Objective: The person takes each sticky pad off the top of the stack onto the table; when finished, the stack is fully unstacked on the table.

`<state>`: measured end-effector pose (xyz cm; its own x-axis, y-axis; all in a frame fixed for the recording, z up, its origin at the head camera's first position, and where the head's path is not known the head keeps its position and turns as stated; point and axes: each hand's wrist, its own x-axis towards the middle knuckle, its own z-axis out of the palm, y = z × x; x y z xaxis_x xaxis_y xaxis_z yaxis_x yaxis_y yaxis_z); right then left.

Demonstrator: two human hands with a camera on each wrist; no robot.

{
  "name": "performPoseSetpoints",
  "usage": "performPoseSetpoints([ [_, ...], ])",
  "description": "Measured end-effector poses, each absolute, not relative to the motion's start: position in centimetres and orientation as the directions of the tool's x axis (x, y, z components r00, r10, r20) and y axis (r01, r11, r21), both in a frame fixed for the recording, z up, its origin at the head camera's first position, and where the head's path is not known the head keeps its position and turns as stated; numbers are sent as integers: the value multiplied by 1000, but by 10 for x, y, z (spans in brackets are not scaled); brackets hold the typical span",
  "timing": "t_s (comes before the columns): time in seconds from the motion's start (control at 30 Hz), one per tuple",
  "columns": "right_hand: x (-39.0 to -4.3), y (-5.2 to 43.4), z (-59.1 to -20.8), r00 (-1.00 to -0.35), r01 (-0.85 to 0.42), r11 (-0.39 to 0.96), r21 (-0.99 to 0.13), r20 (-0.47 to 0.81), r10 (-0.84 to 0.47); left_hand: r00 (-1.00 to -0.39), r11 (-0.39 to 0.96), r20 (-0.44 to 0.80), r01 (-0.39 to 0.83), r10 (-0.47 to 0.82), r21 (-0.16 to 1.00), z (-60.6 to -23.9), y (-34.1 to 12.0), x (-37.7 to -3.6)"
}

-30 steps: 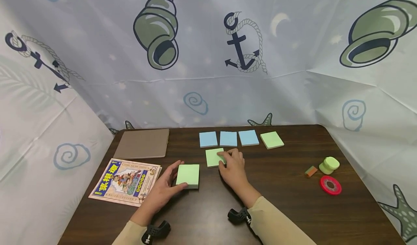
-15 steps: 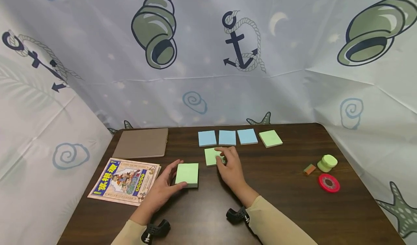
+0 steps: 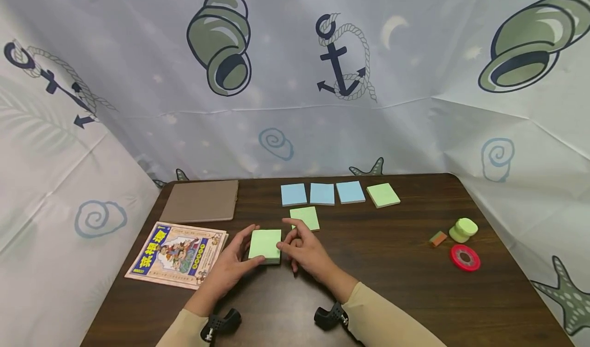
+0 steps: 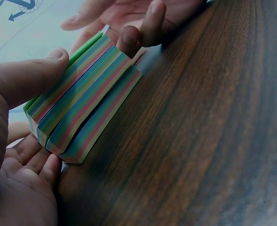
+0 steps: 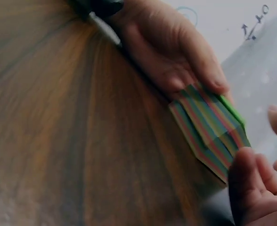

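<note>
My left hand (image 3: 227, 266) grips a stack of sticky note pads (image 3: 264, 244) with a light green top, thumb at the near side and fingers round the far left side. Striped edges of the stack (image 4: 89, 94) show in the left wrist view, its layers slightly uneven. At the stack's right side is my right hand (image 3: 308, 253), index finger extended and other fingers loosely bent. Its thumb is at the stack's right edge; whether it presses there I cannot tell. Just behind this hand lies a single green sticky note pad (image 3: 306, 217), partly covered by the index finger.
Along the back lie blue pads (image 3: 293, 195), (image 3: 322, 194), (image 3: 351, 192) and another green pad (image 3: 383, 195). At left are a brown notebook (image 3: 200, 202) and an illustrated booklet (image 3: 177, 254). A small orange-green block (image 3: 438, 239), a green knob-shaped object (image 3: 463, 230) and a red ring-shaped object (image 3: 465, 258) sit at right.
My right hand has left the single green pad and moved toward me and left, to the stack's right side. The left hand keeps its place on the stack.
</note>
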<state>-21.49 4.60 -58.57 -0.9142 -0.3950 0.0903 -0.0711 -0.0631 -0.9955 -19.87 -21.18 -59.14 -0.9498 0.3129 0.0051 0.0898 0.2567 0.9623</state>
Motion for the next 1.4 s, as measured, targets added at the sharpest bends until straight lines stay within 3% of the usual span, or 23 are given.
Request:
performPoseSetpoints([
  [0.27,-216,48,-586,-871,-151,99,-984,85,-484,-952,283,17,108,307,953,-590,-212,-198],
  [0.53,-215,47,-583,-869,-168,159,-973,70,-489,-949,279,18,111,314,954,-588,-212,-199],
  [0.97,-215,46,-580,-874,-127,220,-967,5,-485,-947,271,10,102,320,957,-589,-212,-198],
  [1.4,-216,47,-581,-868,-135,201,-970,18,-497,-951,298,19,116,309,947,-590,-212,-198],
])
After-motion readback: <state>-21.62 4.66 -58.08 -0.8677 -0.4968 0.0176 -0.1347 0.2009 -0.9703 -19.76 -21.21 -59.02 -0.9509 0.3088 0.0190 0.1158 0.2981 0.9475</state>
